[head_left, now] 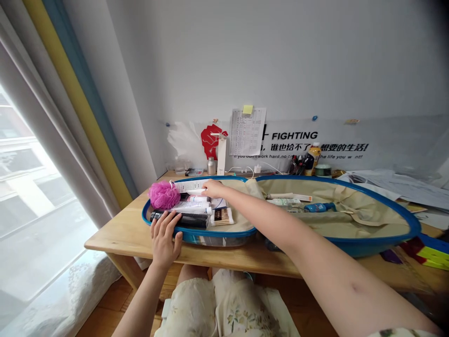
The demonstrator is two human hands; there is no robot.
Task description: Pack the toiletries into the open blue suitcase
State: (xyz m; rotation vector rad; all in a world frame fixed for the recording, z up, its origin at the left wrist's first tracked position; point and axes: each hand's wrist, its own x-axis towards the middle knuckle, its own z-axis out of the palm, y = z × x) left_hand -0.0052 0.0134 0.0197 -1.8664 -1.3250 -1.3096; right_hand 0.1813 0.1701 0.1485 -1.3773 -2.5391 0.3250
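Note:
An open blue-rimmed case (386, 236) with beige lining lies across the wooden desk (115, 234). Its left half holds a pink bath pouf (163, 195), a black tube (191, 220), white tubes (192, 206) and a small dark box (221, 216). My left hand (164, 238) grips the case's front rim beside the black tube, fingers curled over the edge. My right hand (213, 188) reaches across and pinches a white leaflet (189, 186) at the back of the left half. The right half holds a blue tube (319, 207) and a white tube (285, 202).
A wall poster reading FIGHTING (294, 135), a pinned paper sheet (247, 132), a white lamp (221, 157), a small metal can (211, 166) and a yellow bottle (313, 157) line the desk's back. Papers (396, 185) lie at right. Curtains (63, 121) and a window are at left.

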